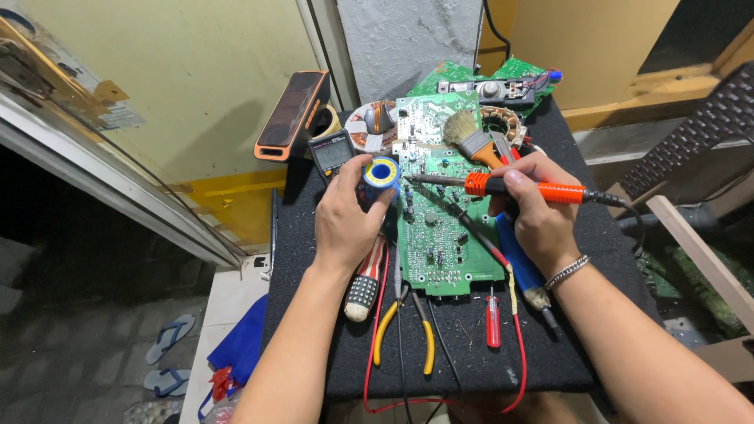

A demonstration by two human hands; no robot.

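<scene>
My left hand [345, 224] grips a blue spool of solder wire [382, 173] just left of a green circuit board [442, 235] lying on the black table [314, 345]. My right hand [540, 212] holds an orange-handled soldering iron [510, 187]. Its dark tip points left and reaches the board's upper left part, close to the spool. A silver bracelet [567, 272] sits on my right wrist.
Yellow-handled pliers [404, 330], a small red screwdriver [492, 320], red probe leads [518, 361], a paintbrush [470, 137], a multimeter [332, 152], an orange-edged speaker [292, 115] and more boards [503, 82] crowd the table. Sandals [169, 338] lie on the floor at left.
</scene>
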